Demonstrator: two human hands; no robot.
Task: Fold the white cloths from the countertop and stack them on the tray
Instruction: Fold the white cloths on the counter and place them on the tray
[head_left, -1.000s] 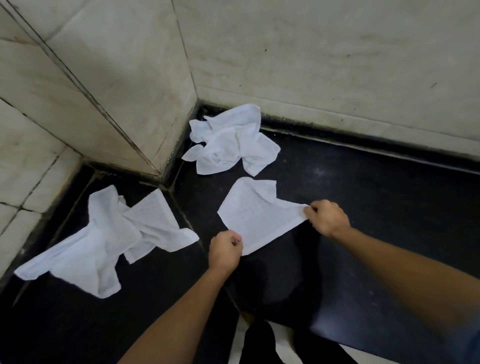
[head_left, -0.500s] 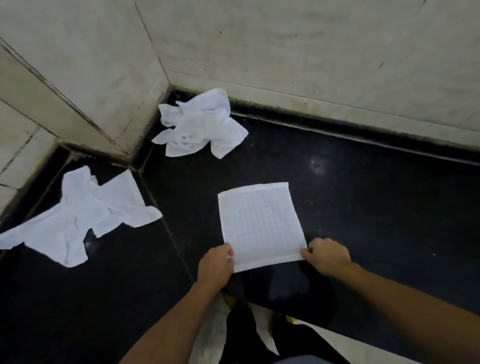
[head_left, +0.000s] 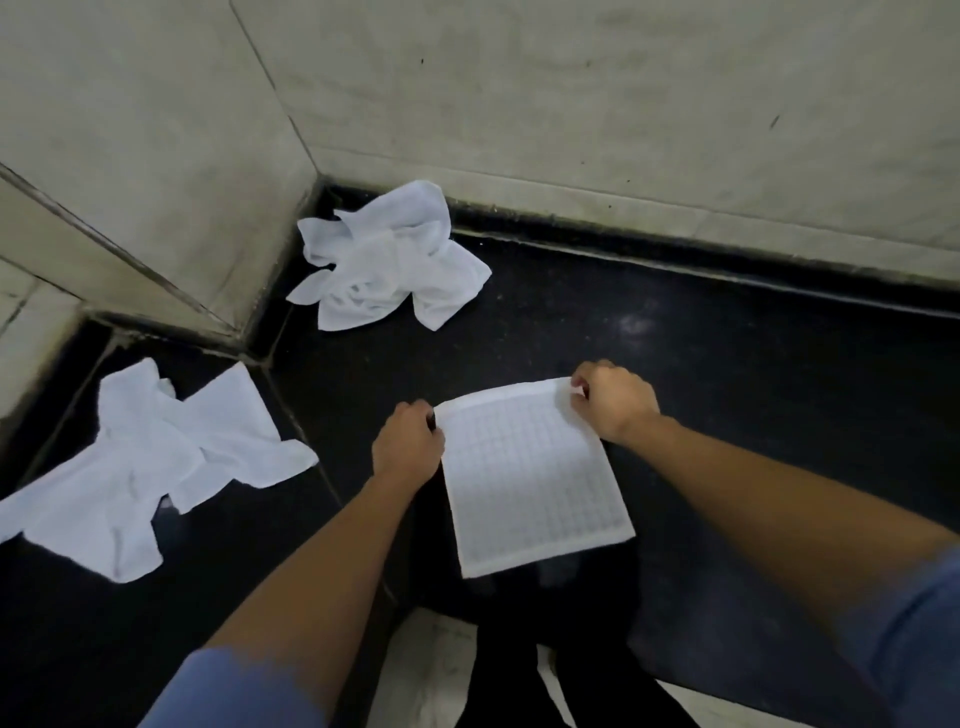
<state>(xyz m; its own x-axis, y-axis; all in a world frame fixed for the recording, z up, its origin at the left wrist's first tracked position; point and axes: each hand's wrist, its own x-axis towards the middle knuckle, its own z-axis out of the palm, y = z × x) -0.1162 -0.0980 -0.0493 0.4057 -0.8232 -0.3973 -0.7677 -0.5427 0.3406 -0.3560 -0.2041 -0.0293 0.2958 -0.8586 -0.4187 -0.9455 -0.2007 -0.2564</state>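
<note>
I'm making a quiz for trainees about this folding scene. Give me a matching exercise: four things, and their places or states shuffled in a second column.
1. grid-patterned cloth
2. far crumpled cloth
3. near crumpled cloth
4. right hand

a. far left on the countertop
b. pinching a cloth corner
c. spread flat
d. in the back corner

Pairs: 1-c, 2-d, 3-a, 4-b

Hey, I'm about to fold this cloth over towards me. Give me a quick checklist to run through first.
1. Far left corner of flat cloth held by left hand: ok.
2. Far right corner pinched by right hand: ok.
3. Flat cloth smooth on countertop: ok.
4. Fold path clear of corner pile and left pile: ok.
5. Stacking tray ready: cannot tell, none in view.
</note>
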